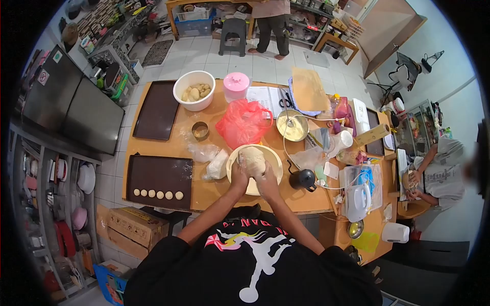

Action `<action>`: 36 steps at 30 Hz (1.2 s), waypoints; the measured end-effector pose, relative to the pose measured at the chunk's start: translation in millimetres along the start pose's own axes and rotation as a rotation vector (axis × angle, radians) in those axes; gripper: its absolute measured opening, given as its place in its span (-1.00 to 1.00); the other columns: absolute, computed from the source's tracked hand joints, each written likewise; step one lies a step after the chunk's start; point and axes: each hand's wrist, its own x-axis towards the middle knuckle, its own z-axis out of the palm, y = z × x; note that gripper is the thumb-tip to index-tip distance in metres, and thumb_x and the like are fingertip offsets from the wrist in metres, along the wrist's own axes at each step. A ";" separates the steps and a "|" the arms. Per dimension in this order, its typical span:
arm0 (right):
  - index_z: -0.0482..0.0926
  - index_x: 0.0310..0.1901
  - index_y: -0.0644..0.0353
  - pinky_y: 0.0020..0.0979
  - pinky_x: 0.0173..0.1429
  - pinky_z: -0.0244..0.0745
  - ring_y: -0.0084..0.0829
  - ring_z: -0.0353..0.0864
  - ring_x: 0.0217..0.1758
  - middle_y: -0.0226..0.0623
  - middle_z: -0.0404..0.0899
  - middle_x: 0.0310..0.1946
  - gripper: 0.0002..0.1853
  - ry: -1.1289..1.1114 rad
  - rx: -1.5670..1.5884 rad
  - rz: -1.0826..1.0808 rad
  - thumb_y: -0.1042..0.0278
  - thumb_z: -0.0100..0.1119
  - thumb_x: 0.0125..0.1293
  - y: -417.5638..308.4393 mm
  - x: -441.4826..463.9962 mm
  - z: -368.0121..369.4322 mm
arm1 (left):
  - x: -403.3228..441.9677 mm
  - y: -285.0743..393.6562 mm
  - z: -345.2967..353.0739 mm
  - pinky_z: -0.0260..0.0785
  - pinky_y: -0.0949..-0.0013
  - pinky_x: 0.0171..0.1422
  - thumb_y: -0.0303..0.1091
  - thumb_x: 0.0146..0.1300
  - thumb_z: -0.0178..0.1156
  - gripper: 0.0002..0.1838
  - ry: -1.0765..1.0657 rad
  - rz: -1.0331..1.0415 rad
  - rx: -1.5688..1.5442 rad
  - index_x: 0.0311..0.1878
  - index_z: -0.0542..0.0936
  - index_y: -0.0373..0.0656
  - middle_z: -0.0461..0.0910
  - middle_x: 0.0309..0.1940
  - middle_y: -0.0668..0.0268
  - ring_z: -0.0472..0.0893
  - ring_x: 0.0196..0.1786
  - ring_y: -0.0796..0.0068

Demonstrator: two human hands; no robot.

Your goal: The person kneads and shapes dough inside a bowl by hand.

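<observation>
Both hands, the left (266, 184) and the right (241, 176), are partly open and curved around the lower sides of a pale lump of dough (252, 162), holding it between them. The dough is over a cream-coloured bowl (275, 168) on the wooden table (212, 196); whether its underside touches the bowl cannot be told. A red plastic bag (242, 125) lies just beyond the bowl, and a white bag (218, 164) is beside it on the left. On the right is a black kettle (303, 179). Further left, a dark tray (161, 171) bears a row of six small dough balls (160, 195) near its closest edge. Beyond the bags, a metal ring (200, 131) rests on the table.
</observation>
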 end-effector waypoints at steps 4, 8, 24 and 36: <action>0.43 0.17 0.42 -0.33 0.07 0.48 -0.25 0.62 -0.02 0.01 0.60 -0.03 -0.50 -0.004 -0.061 -0.086 0.25 0.22 0.31 -16.0 -6.5 -7.8 | -1.7 38.4 2.0 0.47 0.29 -0.05 -0.05 0.49 -0.03 -0.55 -0.158 -0.018 0.425 0.08 0.48 -0.31 0.62 -0.31 0.16 0.62 -0.24 0.33; 0.36 0.21 0.36 -0.43 -0.01 0.50 -0.40 0.61 -0.08 -0.11 0.59 -0.04 -0.52 -0.065 0.085 -0.133 0.32 0.20 0.34 13.3 4.3 -1.5 | 0.0 18.2 -3.2 0.46 0.18 -0.08 -0.12 0.45 0.03 -0.60 -0.002 0.368 0.651 0.09 0.48 -0.29 0.60 -0.35 0.13 0.61 -0.24 0.18; 0.39 0.14 0.18 -0.53 -0.38 0.42 -0.58 0.50 -0.24 -0.35 0.56 -0.12 -0.54 -0.346 0.662 0.283 0.02 0.13 0.39 -25.8 11.4 -29.4 | 1.5 41.1 -3.0 0.32 0.50 -0.49 -0.08 0.47 0.03 -0.64 -0.260 0.030 0.018 -0.08 0.53 -0.24 0.52 -0.49 0.42 0.46 -0.52 0.66; 0.37 0.14 0.25 -0.46 -0.09 0.52 -0.50 0.54 -0.10 -0.25 0.49 -0.11 -0.58 0.073 0.495 0.275 0.07 -0.06 0.50 -36.7 9.4 8.1 | -14.8 41.2 17.0 0.37 0.42 -0.34 -0.28 0.42 0.11 -0.76 -0.045 0.333 0.344 -0.13 0.45 -0.31 0.54 -0.40 0.23 0.51 -0.41 0.53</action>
